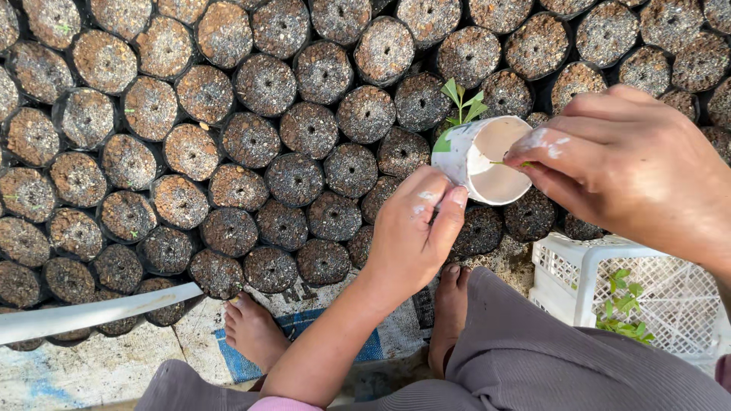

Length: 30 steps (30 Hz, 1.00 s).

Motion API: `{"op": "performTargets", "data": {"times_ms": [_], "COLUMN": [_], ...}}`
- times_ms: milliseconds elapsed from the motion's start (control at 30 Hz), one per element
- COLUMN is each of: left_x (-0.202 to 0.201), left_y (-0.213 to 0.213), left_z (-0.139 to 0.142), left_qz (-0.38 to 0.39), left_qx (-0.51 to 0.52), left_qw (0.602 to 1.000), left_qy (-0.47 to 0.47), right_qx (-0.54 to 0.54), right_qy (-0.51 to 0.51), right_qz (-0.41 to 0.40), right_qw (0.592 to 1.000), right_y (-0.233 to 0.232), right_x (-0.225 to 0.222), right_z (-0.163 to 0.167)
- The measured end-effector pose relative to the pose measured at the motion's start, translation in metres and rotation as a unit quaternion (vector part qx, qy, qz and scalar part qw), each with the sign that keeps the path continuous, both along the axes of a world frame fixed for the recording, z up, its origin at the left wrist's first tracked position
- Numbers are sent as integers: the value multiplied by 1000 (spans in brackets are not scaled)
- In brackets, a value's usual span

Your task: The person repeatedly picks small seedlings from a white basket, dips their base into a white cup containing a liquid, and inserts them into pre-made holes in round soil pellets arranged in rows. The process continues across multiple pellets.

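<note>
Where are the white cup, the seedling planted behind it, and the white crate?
white cup (466, 156): head view, on its outer side wall.
seedling (461, 100): head view, on its upper leaves.
white crate (576, 262): head view, on its near-left rim.

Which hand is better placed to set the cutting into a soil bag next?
Probably the right hand: its fingertips pinch a thin green cutting at the mouth of the white cup. The left hand is busy gripping that cup from below, above the soil-filled bags.
</note>
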<state>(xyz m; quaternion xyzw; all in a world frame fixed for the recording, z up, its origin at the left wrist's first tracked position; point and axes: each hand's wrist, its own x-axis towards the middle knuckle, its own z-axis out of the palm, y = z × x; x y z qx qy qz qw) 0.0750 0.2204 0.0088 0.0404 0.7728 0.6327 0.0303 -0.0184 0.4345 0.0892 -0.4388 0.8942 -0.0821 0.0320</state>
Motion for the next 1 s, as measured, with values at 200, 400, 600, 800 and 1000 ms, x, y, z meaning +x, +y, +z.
{"op": "performTargets", "data": {"times_ms": [200,400,600,800,1000], "left_x": [1,0,-2,-6,-11], "left_y": [1,1,1,-2,-12], "left_z": [2,2,-3,-8,-10], "left_qz": [2,1,0,14,22], "left_qx": [-7,-6,-14,-5,13], "left_qw": [1000,1000,1000,1000,999], "left_qy": [7,2,-2,-17,-36], "right_qx": [67,87,31,-53,-1], "right_qy": [13,15,-59,-87,95], "right_qz": [34,42,23,-31,-134], "right_qw": [997,995,998,994,986], "right_y": [-5,-7,3,46,83], "right_x": [-1,0,-10,-32,-92], "right_z": [-7,-15,-22,-16,-46]}}
